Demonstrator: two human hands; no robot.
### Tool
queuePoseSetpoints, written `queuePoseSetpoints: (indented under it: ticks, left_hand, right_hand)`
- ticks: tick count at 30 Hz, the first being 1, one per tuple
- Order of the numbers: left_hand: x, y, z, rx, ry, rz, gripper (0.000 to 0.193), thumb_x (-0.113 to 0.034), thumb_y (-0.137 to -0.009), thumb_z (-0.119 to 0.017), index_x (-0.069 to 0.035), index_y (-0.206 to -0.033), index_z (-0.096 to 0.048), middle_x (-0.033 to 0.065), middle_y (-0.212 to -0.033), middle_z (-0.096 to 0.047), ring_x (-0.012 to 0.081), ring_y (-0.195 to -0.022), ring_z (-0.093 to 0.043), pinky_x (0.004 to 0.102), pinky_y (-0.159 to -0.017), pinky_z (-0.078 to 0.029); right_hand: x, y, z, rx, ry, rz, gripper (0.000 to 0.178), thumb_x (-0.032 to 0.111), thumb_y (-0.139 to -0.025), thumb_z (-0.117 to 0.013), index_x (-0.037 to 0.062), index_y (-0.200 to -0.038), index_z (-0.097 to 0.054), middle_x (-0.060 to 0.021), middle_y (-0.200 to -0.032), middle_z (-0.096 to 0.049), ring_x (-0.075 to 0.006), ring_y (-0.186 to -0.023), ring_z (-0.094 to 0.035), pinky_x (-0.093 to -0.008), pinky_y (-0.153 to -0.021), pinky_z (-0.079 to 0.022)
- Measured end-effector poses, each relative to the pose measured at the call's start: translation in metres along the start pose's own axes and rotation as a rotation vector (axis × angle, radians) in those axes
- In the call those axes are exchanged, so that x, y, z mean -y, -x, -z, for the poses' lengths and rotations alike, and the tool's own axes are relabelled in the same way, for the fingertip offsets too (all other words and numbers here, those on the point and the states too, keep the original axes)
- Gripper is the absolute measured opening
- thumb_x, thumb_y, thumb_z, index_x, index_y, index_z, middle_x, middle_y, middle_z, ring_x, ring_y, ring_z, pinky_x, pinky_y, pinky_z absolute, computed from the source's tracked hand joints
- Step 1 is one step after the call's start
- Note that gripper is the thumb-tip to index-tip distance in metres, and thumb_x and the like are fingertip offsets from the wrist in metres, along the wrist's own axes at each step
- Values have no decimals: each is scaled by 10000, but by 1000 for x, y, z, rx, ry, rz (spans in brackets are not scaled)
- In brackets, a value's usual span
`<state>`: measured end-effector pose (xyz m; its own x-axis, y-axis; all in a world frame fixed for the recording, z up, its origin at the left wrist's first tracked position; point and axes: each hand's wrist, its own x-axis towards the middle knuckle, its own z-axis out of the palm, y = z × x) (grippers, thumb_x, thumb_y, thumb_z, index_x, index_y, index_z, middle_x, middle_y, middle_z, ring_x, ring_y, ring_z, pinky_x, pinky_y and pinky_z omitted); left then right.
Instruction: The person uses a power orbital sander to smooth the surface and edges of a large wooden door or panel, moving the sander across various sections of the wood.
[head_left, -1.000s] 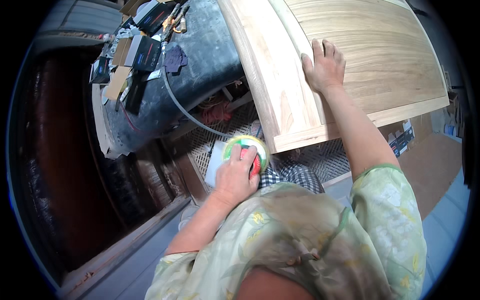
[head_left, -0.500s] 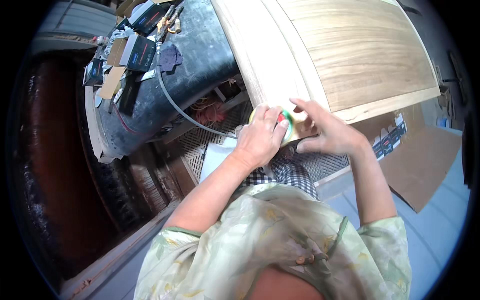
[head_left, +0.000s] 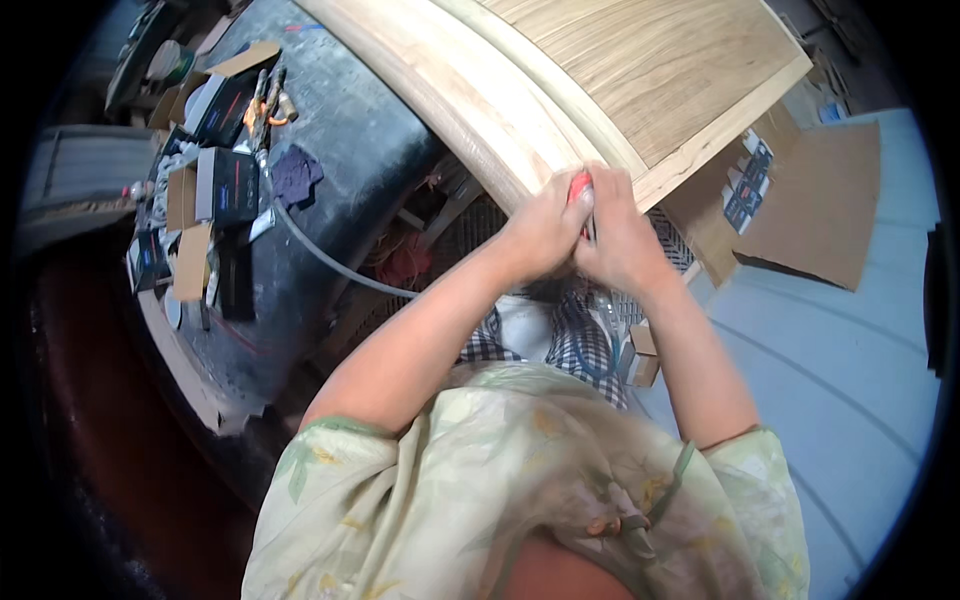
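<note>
My left hand (head_left: 545, 225) and my right hand (head_left: 622, 240) meet at the near end of a pale wooden panel (head_left: 480, 75). Both are closed, thumbs close together, around a small red object (head_left: 579, 187) that shows only as a sliver between them. A darker bit of it appears lower down between the palms; its kind is hidden by my fingers. The panel has a rounded, lighter border along its left side and a flat, grained middle. My fingertips lie over the border's end, against the wood.
Left of the panel, a black-covered surface (head_left: 350, 95) holds opened cartons (head_left: 228, 187), a dark cloth (head_left: 296, 176) and spray-gun-like tools (head_left: 266, 108). A grey hose (head_left: 325, 258) runs off it toward me. Flattened cardboard (head_left: 815, 215) and a small box (head_left: 640, 357) lie at right.
My right hand, spread and apart before, has closed in beside the left. The round green-and-yellow rim seen under my left hand no longer shows. The view has shifted, and the panel sits farther left.
</note>
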<state>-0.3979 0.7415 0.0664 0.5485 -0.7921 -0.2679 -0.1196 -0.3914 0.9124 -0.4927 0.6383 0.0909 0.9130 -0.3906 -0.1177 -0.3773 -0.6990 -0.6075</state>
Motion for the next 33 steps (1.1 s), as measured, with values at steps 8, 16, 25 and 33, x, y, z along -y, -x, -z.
queuePoseSetpoints:
  ticks: [8, 16, 25, 33]
  left_hand:
    - [25, 91, -5, 131, -12, -94, 469, -244, -933, -522, 23, -1312, -450, 336, -1074, -587, 477, -1019, -573, 483, -869, -471]
    - [22, 84, 11, 222, -43, -103, 453, -214, -934, -494, 29, -1311, -434, 332, -1042, -593, 481, -983, -577, 489, -841, -477]
    - [3, 58, 44, 434, -423, -300, 257, -229, -903, -591, -56, -1089, -628, 159, -895, -662, 349, -826, -632, 416, -749, -503]
    - [79, -51, 116, 159, -967, -664, 509, -406, -901, -558, -88, -1297, -537, 110, -1424, -452, 297, -1332, -387, 451, -1125, -262]
  right_hand:
    - [35, 85, -50, -188, -24, -64, 490, 133, -760, -592, 27, -1211, -431, -243, -1145, -482, -462, -953, -555, -499, -748, -514]
    - [51, 83, -53, -229, -97, -185, 462, 134, -790, -593, -10, -1201, -441, -231, -1091, -483, -428, -978, -520, -457, -816, -472]
    - [52, 109, -28, -68, -178, -199, 624, 59, -660, -660, -6, -1242, -444, -213, -1124, -503, -417, -979, -562, -457, -775, -520]
    - [51, 94, -40, -160, 98, -302, 600, 101, -676, -656, 30, -1246, -485, -163, -1185, -492, -385, -934, -613, -458, -735, -536]
